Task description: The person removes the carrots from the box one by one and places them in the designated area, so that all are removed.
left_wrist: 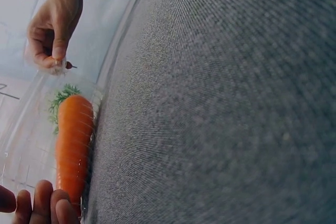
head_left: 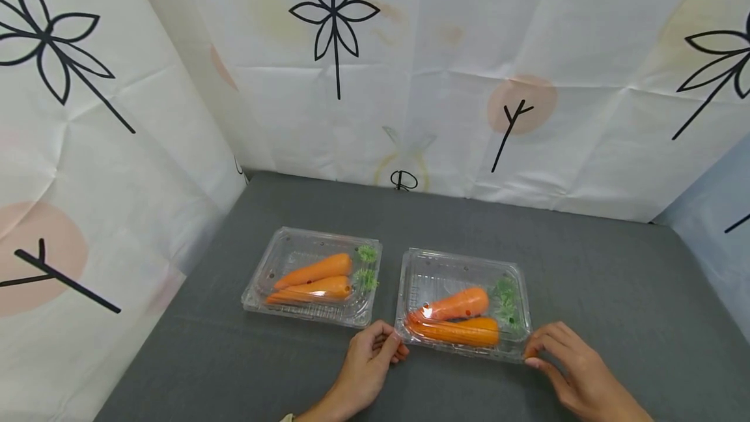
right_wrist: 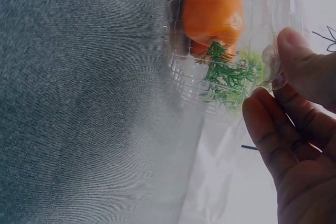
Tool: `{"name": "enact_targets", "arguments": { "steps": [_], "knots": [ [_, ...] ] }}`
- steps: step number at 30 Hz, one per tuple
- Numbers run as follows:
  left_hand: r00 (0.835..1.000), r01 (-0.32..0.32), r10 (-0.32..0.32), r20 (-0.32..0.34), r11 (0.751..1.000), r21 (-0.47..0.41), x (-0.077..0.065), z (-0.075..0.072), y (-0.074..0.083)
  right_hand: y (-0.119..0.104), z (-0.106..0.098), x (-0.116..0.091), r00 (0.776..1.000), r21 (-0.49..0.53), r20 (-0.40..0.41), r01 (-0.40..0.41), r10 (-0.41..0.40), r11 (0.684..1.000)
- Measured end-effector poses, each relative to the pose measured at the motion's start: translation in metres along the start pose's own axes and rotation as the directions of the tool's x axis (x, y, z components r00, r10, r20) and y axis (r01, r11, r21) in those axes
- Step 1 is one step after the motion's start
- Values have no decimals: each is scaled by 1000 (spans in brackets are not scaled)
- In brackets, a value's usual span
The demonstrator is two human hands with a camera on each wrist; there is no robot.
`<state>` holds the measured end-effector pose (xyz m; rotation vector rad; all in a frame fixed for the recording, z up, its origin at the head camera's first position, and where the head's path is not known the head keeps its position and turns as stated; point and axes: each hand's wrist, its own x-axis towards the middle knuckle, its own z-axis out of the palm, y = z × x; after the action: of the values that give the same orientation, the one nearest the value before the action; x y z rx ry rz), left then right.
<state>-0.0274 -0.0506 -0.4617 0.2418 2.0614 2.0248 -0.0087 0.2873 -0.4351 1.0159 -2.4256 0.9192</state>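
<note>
A clear plastic clamshell box point(head_left: 428, 275) with small holes in its lid lies in front of me. Inside it are two orange carrots point(head_left: 463, 305) with green tops point(head_left: 506, 298) towards the right end. My left hand point(head_left: 369, 360) pinches the near left corner of this box between thumb and fingers. At the near right corner, my right hand point(head_left: 571, 363) pinches the rim; the right wrist view shows thumb and fingertips on the clear plastic edge point(right_wrist: 272, 64). The lid lies down over the carrots.
A second clear clamshell box point(head_left: 293, 249) stands to the left, also holding two carrots point(head_left: 316, 270) with green tops. Both boxes sit on a grey cloth-covered table point(head_left: 597, 266). White patterned sheets point(head_left: 433, 38) hang behind the table and along its sides.
</note>
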Motion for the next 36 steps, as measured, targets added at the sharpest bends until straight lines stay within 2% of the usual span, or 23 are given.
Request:
{"name": "enact_targets", "arguments": {
  "steps": [4,10,17,22,28,36],
  "knots": [
    [1000,-8,9,-16,1000,25,0,0,-2,-1,-1,-1,1000,-13,-2,-8,8,1000],
    [1000,-10,11,-24,999,31,-1,1,-4,-1,-3,-5,1000,28,-20,8,-7,1000],
    [1000,-9,10,-25,999,39,0,1,-7,0,-7,-9,999,48,4,-47,47,998],
    [999,-19,20,-25,999,44,0,1,-7,2,-5,-8,1000,64,-28,-2,4,998],
    [1000,-19,20,-20,999,50,0,1,-4,3,0,-6,998,-24,-37,51,-52,998],
    [1000,-10,11,-21,998,62,0,1,-4,5,8,-2,981,-143,-125,132,-151,981]
  ]
}}
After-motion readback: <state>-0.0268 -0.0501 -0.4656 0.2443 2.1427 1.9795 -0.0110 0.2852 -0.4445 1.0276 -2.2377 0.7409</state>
